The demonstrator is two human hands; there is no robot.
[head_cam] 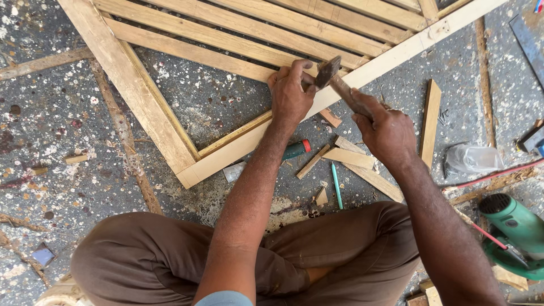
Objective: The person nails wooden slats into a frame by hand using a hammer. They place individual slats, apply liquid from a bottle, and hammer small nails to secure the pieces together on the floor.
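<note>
Right hand (pixel 385 127) clamped on hammer (pixel 334 79), head just above wooden frame (pixel 226 153); left hand (pixel 290 93) pinching something tiny on frame rail. Teal pencil (pixel 336 184), wood offcuts (pixel 354 158) below hands.

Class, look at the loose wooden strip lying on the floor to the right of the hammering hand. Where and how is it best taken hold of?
Grip the wooden strip near its middle, pinching its two long edges from above. It lies flat and nearly upright in the view, long and narrow, apart from the right hand and the frame, so fingers probably fit on either side; the speckled floor under it blocks any approach from below.
</note>
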